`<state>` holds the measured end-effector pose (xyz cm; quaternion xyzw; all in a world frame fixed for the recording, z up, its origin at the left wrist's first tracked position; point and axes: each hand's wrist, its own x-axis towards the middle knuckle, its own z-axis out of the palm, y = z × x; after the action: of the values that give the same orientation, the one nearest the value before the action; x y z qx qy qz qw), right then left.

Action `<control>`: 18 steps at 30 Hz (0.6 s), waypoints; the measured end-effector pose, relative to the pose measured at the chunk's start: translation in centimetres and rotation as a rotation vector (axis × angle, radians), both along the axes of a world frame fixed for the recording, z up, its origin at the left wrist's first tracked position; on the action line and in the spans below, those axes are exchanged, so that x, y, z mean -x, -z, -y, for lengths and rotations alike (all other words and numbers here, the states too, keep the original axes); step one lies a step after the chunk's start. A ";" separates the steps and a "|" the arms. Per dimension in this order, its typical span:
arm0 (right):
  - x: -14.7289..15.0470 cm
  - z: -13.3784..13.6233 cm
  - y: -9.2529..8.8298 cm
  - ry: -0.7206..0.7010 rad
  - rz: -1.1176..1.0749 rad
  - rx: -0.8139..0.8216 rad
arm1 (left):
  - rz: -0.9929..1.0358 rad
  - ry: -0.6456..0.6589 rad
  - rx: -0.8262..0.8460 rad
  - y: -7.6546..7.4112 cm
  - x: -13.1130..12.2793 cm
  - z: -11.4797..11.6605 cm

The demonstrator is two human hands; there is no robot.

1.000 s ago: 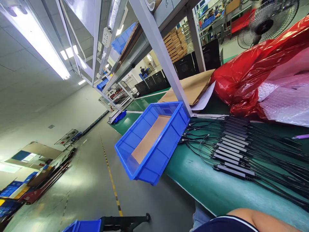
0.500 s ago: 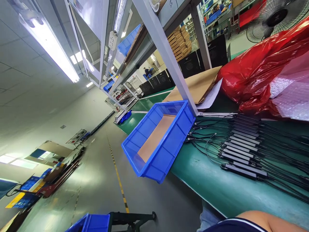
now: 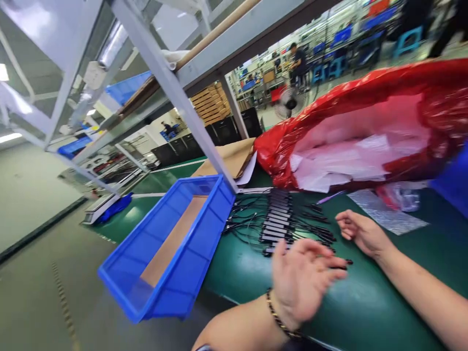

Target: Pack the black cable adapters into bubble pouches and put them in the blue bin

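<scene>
On the green table lies a row of black strip-like devices with black cables running out on both sides. My left hand, a dark beaded bracelet at its wrist, hovers just in front of them, palm showing and fingers spread, holding nothing. To the right of the cables is my right hand, its fingers curled in; whatever they may hold is hidden. A blue bin with a brown cardboard sheet inside stands at the table's left edge.
A large open red plastic bag with white packing sheets lies behind the devices. A clear bubble sheet and a purple pen are near my right hand. A grey shelf post rises behind the bin. Brown cardboard lies beyond.
Both my hands have come into view over the table. The view has swung to the right, so the bin and devices appear further left and more of the red bag shows.
</scene>
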<state>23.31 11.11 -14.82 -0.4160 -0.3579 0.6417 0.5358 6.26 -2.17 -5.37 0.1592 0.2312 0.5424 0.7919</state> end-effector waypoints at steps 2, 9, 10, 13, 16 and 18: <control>0.3 0.2 -0.4 0.006 -0.030 0.007 | 0.021 -0.094 0.001 0.2 2.3 0.0; -0.1 0.6 -0.1 0.010 -0.073 0.030 | -0.012 -0.253 0.069 2.4 7.7 3.4; -0.1 0.6 0.0 0.012 -0.071 0.029 | -0.014 -0.260 0.071 2.4 7.9 3.7; -0.3 0.7 0.3 0.017 -0.061 0.019 | -0.028 -0.286 0.069 2.4 8.6 4.2; -0.2 0.9 0.4 0.034 -0.052 0.028 | -0.045 -0.317 0.050 2.7 9.7 4.8; -0.3 0.9 0.5 0.041 -0.041 0.042 | -0.068 -0.345 0.040 3.0 10.5 5.4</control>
<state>23.57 10.20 -15.35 -0.4211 -0.3249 0.6463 0.5472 -4.19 -7.53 -8.36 0.1195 0.2923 0.6599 0.6818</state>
